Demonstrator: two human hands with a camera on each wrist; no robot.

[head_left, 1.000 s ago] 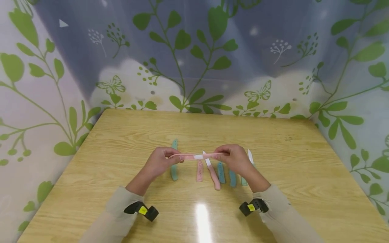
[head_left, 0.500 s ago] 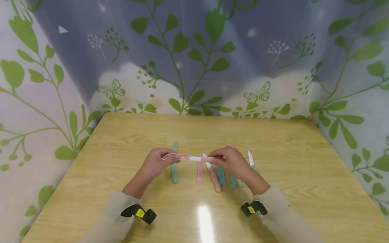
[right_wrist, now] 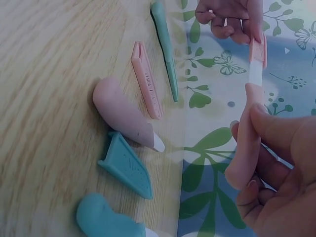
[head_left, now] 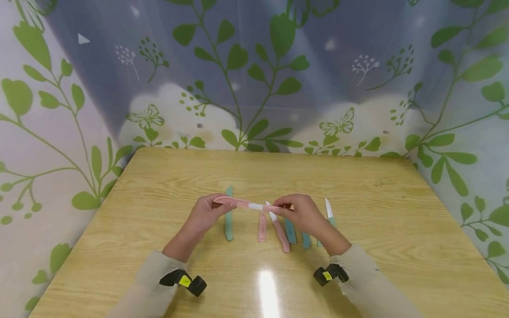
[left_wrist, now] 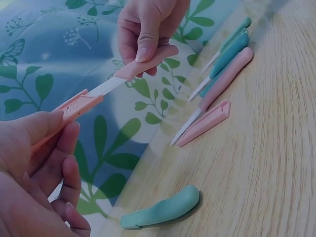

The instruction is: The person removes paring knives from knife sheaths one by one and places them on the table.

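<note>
Above the table, my right hand (head_left: 304,213) pinches the pink handle (right_wrist: 247,143) of a paring knife between thumb and fingers. My left hand (head_left: 203,213) grips a pink sheath (left_wrist: 74,106), its thumb on the lettered face. The knife's white blade (left_wrist: 113,86) lies partly inside the sheath, with a short length bare between the two hands. Below them on the table are a second pink knife (head_left: 281,234), its blade bare, and another pink sheath (head_left: 262,227). Left of these lies a green knife (left_wrist: 163,207) in its sheath.
A blue sheath (right_wrist: 129,165) and a blue knife (right_wrist: 106,217) lie right of the pink knife. Farther right, a green knife (head_left: 328,207) with a bare white blade is partly hidden by my right hand. A patterned curtain (head_left: 254,88) hangs behind the wooden table (head_left: 159,176).
The held knife and sheath have shifted slightly left and now slant, with the sheath end higher. The sheath has turned to show more of its face. Things on the table have stayed put.
</note>
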